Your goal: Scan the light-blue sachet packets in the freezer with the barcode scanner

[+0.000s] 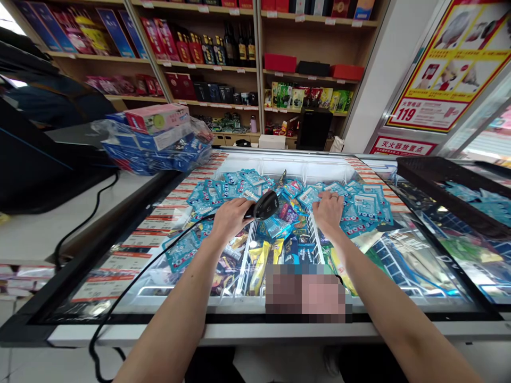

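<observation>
My left hand [231,218] is wrapped round the grip of a black barcode scanner [265,206], its head turned to the right over the middle of the glass. My right hand [329,213], a ring on one finger, is closed at the edge of a blue packet [308,196] with a white barcode label. More flat blue packets [365,205] lie to the right of that hand. Another spread of blue packets [243,183] lies behind and left of the scanner. All rest on the glass top of a chest freezer [120,314].
A black cable [159,260] runs from the scanner across the glass and over the front edge. Plastic-wrapped boxes [155,138] stand at the back left. A dark tray [451,186] with blue packets sits at right. Stocked shelves [207,66] line the back wall.
</observation>
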`<state>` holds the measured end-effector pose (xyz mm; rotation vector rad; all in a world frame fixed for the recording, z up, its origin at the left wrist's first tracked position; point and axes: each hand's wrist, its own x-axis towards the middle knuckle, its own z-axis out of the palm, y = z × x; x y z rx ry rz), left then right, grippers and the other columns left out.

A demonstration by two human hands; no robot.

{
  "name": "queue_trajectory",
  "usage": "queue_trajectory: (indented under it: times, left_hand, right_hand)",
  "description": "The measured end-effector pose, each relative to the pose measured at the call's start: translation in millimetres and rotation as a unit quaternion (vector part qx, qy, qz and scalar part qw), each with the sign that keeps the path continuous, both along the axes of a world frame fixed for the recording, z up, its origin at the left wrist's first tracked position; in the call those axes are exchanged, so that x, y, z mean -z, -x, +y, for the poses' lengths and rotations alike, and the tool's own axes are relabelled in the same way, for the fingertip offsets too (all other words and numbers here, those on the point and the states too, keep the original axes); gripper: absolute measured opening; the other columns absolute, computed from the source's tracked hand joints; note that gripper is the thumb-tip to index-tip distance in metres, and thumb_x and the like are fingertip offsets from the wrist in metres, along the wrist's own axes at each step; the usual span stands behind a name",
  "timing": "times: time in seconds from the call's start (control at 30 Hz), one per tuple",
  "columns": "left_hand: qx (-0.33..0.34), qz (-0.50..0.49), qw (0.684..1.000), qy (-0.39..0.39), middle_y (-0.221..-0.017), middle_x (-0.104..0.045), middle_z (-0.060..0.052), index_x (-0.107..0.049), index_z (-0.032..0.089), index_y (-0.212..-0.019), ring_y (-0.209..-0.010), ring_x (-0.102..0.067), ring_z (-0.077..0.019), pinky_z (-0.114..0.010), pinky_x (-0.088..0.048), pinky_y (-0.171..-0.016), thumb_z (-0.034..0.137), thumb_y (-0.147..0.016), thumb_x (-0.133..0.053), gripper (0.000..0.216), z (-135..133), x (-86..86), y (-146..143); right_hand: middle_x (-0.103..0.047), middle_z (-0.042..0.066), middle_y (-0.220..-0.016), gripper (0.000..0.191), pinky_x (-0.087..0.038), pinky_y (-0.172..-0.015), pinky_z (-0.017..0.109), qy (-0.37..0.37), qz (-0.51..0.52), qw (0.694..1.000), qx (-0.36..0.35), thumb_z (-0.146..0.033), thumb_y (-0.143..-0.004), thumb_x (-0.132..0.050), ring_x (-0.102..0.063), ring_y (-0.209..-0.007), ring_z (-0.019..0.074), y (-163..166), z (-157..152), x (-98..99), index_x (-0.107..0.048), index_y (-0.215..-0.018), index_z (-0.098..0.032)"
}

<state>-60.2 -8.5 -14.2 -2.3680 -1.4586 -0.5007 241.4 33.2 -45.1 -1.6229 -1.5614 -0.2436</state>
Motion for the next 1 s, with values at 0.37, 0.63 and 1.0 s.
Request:
queue_trajectory:
  times: [0.37, 0.63, 1.0]
  left_hand:
    - [-0.049, -0.017, 0.998, -0.022, -0.100, -0.065, -0.009, -0.057, 0.021, -0.113, -0.096, -0.060, -0.0257, -0.035, -0.045, -0.076, 0.037, -0.081, -0.057, 0.035, -2, -3.2, 16]
    - [-0.065, -0.041, 0.997, -0.023, -0.099, -0.064, -0.009, -0.057, 0.020, -0.114, -0.095, -0.059, -0.0254, -0.034, -0.044, -0.076, 0.035, -0.081, -0.057, 0.036, -7, -5.5, 16]
    - [-0.104, -0.022, 0.994, -0.019, -0.100, -0.063, -0.008, -0.058, 0.022, -0.112, -0.099, -0.057, -0.0263, -0.034, -0.042, -0.080, 0.035, -0.080, -0.061, 0.035, -17, -29.3, 20]
  right_hand:
    - [-0.064, 0.008, -0.111, 0.017, -0.009, -0.106, 0.066, 0.026, -0.092, 0.985, -0.142, -0.037, -0.083, -0.058, -0.045, -0.113, 0.0310, -8, 4, 8.8, -0.068, -0.090, -0.026]
    - [-0.062, 0.006, -0.121, 0.023, -0.010, -0.111, 0.060, 0.022, -0.110, 0.969, -0.219, -0.028, -0.088, -0.052, -0.047, -0.118, 0.0278, 3, -1, 0.6, -0.065, -0.106, -0.027]
    - [-0.053, 0.002, -0.136, 0.042, -0.036, -0.104, 0.051, 0.112, -0.111, 0.880, -0.448, -0.031, -0.088, -0.055, -0.050, -0.121, 0.0256, 35, 2, 1.6, -0.051, -0.130, -0.031]
